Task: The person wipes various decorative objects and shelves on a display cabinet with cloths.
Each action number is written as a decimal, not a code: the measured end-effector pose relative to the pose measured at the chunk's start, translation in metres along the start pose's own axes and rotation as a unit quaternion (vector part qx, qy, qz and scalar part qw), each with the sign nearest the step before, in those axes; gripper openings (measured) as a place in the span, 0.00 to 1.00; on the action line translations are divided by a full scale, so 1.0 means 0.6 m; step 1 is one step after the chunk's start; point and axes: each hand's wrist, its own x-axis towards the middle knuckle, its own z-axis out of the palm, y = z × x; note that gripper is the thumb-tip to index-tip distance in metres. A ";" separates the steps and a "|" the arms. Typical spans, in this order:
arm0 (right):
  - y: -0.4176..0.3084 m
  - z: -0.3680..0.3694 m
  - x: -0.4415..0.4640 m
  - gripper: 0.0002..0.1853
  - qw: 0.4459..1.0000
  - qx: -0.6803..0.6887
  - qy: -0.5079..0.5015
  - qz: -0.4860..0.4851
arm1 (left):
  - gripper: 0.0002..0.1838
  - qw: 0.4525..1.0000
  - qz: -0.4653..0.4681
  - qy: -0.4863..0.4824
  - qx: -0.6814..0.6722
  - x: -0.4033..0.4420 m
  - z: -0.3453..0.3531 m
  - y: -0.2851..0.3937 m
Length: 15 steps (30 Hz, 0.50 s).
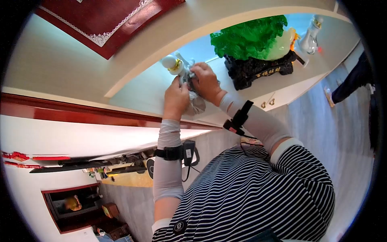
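**Smooth white bottle, held with two hands beside the cabbage carving**

The white ornamental bottle point(184, 75) is on the left side of the green cabbage carving point(250, 38), as seen in this view, at the cabinet shelf point(141, 88). It leans, with its round top point(169, 61) pointing away from the carving. The left hand point(175, 100) has its fingers closed on the bottle under the gold band point(177, 65). The right hand point(207, 81), on the side nearer to the carving, has its fingers bent narrow against the bottle's other side. Below both hands there is a grey, shiny, wrinkled form point(196, 103); the hands cover part of it, so I cannot tell if it is cloth or the bottle's own body.

The bottle looks like glazed ceramic or glass. I judge it stiff, rather light to moderate in weight, slippery on the glaze and easy to chip. The safer hold is one hand around the lower body, carrying the weight, and the other lightly below the neck. The round top may be a loose stopper, and the gold band is only decoration, so neither is good for lifting. A knock against the carving's black stand point(262, 68) could crack it.
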 end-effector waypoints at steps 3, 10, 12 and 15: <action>0.005 -0.003 -0.052 0.12 0.997 -0.018 -0.039 -0.065 | 0.20 1.000 0.013 0.008 0.008 -0.006 -0.004 0.006; -0.002 -0.056 -0.032 0.16 0.988 -0.010 -0.139 -0.062 | 0.21 1.000 -0.006 0.000 -0.029 -0.006 -0.004 0.012; -0.034 -0.066 -0.034 0.20 0.974 -0.041 -0.219 -0.035 | 0.22 1.000 0.005 0.006 -0.021 -0.004 0.002 -0.005; -0.048 -0.050 -0.036 0.21 0.975 -0.087 -0.202 -0.036 | 0.25 1.000 0.021 0.009 0.017 -0.005 0.004 -0.015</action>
